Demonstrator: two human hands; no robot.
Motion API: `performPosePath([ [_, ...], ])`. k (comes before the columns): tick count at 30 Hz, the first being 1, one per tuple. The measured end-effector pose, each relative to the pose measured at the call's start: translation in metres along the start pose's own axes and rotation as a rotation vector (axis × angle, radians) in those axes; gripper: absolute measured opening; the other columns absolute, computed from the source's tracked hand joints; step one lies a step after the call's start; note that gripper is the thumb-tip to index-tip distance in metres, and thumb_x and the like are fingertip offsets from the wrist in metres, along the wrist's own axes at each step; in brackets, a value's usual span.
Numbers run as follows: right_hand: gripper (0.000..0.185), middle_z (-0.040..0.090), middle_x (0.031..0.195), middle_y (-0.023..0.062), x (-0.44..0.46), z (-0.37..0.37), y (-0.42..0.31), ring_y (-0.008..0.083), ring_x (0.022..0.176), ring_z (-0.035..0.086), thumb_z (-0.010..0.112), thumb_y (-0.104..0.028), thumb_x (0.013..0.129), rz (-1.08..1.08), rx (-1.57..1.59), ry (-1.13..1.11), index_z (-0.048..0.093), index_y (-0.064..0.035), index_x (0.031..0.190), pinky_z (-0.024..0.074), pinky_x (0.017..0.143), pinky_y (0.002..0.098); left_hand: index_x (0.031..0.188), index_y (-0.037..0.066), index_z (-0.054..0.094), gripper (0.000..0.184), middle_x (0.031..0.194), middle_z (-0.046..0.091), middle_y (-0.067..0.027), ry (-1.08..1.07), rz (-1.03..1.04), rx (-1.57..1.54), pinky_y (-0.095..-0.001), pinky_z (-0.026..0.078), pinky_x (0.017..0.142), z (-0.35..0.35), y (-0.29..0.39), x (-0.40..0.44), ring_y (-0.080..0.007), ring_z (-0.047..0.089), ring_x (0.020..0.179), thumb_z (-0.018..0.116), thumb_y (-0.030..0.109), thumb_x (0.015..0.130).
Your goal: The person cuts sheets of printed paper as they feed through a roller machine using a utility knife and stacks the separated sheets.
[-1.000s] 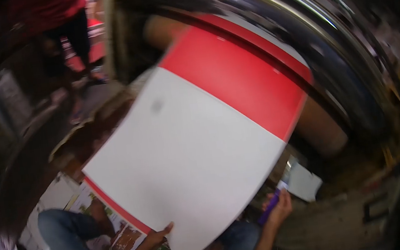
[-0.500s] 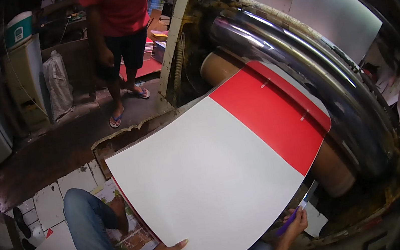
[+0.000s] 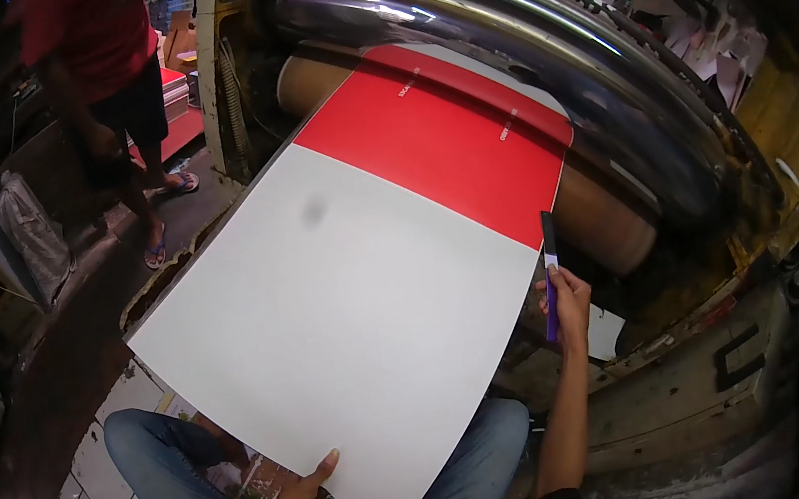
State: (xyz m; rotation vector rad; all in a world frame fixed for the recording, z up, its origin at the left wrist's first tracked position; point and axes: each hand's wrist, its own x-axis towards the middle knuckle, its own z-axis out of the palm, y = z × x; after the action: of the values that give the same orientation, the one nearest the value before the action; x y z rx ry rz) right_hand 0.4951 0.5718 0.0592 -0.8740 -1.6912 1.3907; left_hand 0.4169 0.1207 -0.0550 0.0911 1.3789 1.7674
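A large sheet with a white part and a red band spans the space between my lap and the rollers. Its far red end lies against the shiny metal roller. My left hand is closed on the sheet's near edge, thumb on top and fingers hidden underneath. In my right hand is a purple utility knife, held upright. The dark blade end is at the sheet's right edge, near where red meets white; I cannot tell whether it touches.
Below the metal roller sits a brown roller. A person in a red shirt stands at the upper left, beside the machine frame. My jeans-clad knees are under the sheet. A worn metal housing is at the lower right.
My right hand has raised the knife along the sheet's right edge, its blade end now at the red-white border. The view has shifted, moving the rollers and the person leftward.
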Motion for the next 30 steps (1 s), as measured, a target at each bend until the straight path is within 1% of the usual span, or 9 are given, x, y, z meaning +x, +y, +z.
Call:
performPosePath([
  [10, 0.028, 0.060, 0.067, 0.0052, -0.029, 0.014, 0.016, 0.0093, 0.043, 0.051, 0.056, -0.024, 0.094, 0.049, -0.049, -0.130, 0.063, 0.0028, 0.098, 0.0376, 0.038, 0.0229, 0.132, 0.001, 0.039, 0.058, 0.125, 0.051, -0.0127, -0.006, -0.124, -0.068, -0.0393, 0.048, 0.091, -0.013, -0.007, 0.001, -0.0244, 0.052, 0.113, 0.068, 0.026, 0.088],
  [11, 0.027, 0.059, 0.066, 0.0050, -0.031, 0.017, 0.016, 0.0092, 0.043, 0.051, 0.056, -0.023, 0.094, 0.011, -0.025, -0.079, 0.063, 0.0027, 0.098, 0.0377, 0.038, 0.0231, 0.130, 0.002, 0.041, 0.054, 0.123, 0.052, -0.0118, -0.006, -0.186, -0.096, -0.0400, 0.050, 0.091, -0.016, -0.009, 0.001, -0.0241, 0.053, 0.112, 0.068, 0.025, 0.088],
  [14, 0.029, 0.058, 0.064, 0.0038, -0.037, 0.024, 0.018, 0.0082, 0.043, 0.049, 0.059, -0.027, 0.092, -0.077, 0.039, 0.035, 0.064, 0.0018, 0.093, 0.0365, 0.039, 0.0227, 0.133, 0.005, 0.038, 0.057, 0.126, 0.051, -0.0111, -0.030, -0.107, -0.111, -0.0418, 0.051, 0.089, -0.023, -0.014, -0.002, -0.0243, 0.052, 0.115, 0.067, 0.024, 0.088],
  [17, 0.042, 0.061, 0.069, 0.0028, -0.019, 0.017, 0.021, 0.0075, 0.046, 0.049, 0.069, -0.041, 0.084, -0.011, 0.031, 0.373, 0.067, 0.0013, 0.087, 0.0360, 0.041, 0.0227, 0.134, 0.006, 0.037, 0.057, 0.126, 0.051, -0.0108, -0.057, -0.104, -0.132, -0.0417, 0.050, 0.089, -0.021, -0.005, -0.004, -0.0243, 0.052, 0.115, 0.066, 0.025, 0.089],
  [22, 0.042, 0.063, 0.071, 0.0014, 0.018, 0.036, 0.004, 0.0071, 0.054, 0.056, 0.074, -0.040, 0.080, -0.005, 0.262, 0.244, 0.065, -0.0001, 0.091, 0.0375, 0.044, 0.0200, 0.134, 0.006, 0.037, 0.058, 0.126, 0.051, -0.0105, -0.033, -0.081, -0.100, -0.0418, 0.049, 0.091, -0.025, -0.013, -0.008, -0.0250, 0.052, 0.115, 0.066, 0.028, 0.089],
  [24, 0.042, 0.066, 0.080, 0.0050, 0.027, 0.033, 0.007, 0.0103, 0.063, 0.061, 0.077, -0.035, 0.077, 0.083, 0.240, 0.070, 0.064, 0.0008, 0.094, 0.0419, 0.048, 0.0208, 0.130, -0.003, 0.042, 0.056, 0.120, 0.053, -0.0147, -0.037, -0.032, -0.067, -0.0363, 0.046, 0.090, -0.029, -0.021, -0.006, -0.0254, 0.050, 0.113, 0.066, 0.026, 0.088],
  [26, 0.041, 0.066, 0.083, 0.0067, 0.033, 0.040, 0.020, 0.0141, 0.066, 0.063, 0.079, -0.031, 0.075, 0.072, 0.199, 0.060, 0.064, 0.0010, 0.094, 0.0468, 0.053, 0.0238, 0.129, -0.004, 0.043, 0.056, 0.119, 0.054, -0.0149, -0.006, 0.005, 0.040, -0.0354, 0.046, 0.089, -0.038, -0.032, 0.000, -0.0254, 0.051, 0.112, 0.066, 0.027, 0.088],
  [28, 0.041, 0.065, 0.081, 0.0065, 0.033, 0.046, 0.035, 0.0153, 0.066, 0.062, 0.080, -0.029, 0.074, 0.103, 0.267, 0.202, 0.064, 0.0014, 0.096, 0.0498, 0.057, 0.0268, 0.128, -0.004, 0.044, 0.056, 0.118, 0.054, -0.0150, 0.003, 0.025, 0.166, -0.0345, 0.046, 0.089, -0.040, -0.027, -0.003, -0.0253, 0.052, 0.111, 0.066, 0.028, 0.088],
  [30, 0.050, 0.067, 0.093, 0.0131, 0.042, 0.049, 0.054, 0.0186, 0.077, 0.065, 0.080, -0.027, 0.075, 0.145, 0.243, 0.269, 0.062, 0.0070, 0.108, 0.0525, 0.070, 0.0328, 0.128, -0.006, 0.043, 0.059, 0.120, 0.055, -0.0154, 0.104, -0.006, 0.204, -0.0342, 0.045, 0.090, -0.034, 0.006, -0.012, -0.0252, 0.052, 0.110, 0.068, 0.027, 0.087],
])
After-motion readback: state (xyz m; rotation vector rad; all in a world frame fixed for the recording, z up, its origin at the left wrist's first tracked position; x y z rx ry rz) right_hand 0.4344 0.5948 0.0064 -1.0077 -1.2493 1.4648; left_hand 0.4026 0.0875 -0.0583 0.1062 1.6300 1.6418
